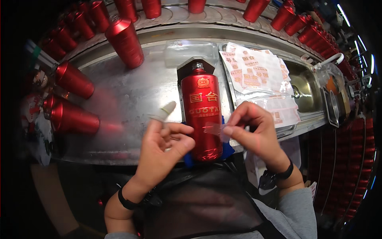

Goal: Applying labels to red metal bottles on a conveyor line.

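A red metallic bottle (202, 137) with gold markings lies on its back in front of me, its neck pointing away, over a blue cloth (227, 150) and a dark holder (183, 74). My left hand (163, 141) is at the bottle's left side, thumb and index finger apart, with nothing visible in it. A pale finger cot (164, 110) covers its raised index finger. To the right of the bottle, my right hand (254, 129) pinches a small translucent piece of film (217, 129), which hangs over the bottle's lower front.
Printed transfer sheets (254, 71) lie on a metal tray (284, 131) at the right, beside a sink (306, 85). A clear plastic box (190, 52) sits behind the bottle. More red bottles (125, 44) stand on the metal table (131, 95) and along the conveyor (179, 16).
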`<action>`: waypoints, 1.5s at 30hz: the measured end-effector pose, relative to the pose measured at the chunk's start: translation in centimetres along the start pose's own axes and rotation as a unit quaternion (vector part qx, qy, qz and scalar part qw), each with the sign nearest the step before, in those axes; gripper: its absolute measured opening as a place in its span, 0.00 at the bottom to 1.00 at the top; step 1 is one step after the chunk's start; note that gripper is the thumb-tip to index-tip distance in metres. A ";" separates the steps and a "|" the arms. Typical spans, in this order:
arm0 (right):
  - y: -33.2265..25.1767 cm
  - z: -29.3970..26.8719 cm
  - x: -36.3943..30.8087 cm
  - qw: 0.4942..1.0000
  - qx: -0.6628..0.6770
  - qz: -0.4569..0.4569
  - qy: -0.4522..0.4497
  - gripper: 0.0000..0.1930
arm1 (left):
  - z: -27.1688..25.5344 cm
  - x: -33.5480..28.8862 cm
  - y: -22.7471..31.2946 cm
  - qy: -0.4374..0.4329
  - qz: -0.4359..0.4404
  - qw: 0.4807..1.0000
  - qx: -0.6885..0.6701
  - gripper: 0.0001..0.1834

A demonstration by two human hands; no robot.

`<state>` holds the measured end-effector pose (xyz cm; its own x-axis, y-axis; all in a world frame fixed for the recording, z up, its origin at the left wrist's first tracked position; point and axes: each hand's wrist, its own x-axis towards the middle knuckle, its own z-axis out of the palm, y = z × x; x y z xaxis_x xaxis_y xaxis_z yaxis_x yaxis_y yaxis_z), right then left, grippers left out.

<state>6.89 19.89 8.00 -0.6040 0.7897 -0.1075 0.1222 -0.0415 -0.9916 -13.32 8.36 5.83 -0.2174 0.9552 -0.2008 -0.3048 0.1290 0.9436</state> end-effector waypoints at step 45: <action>4.6 1.6 -0.7 0.995 0.002 0.101 0.014 0.27 | 0.5 1.3 -3.8 -0.053 0.077 0.983 0.161 0.52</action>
<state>6.61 18.14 3.37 -0.5457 0.7811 -0.3035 0.2368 -0.2037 -0.9500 -11.95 9.27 2.07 -0.1358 0.9900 -0.0375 0.0362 0.0428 0.9984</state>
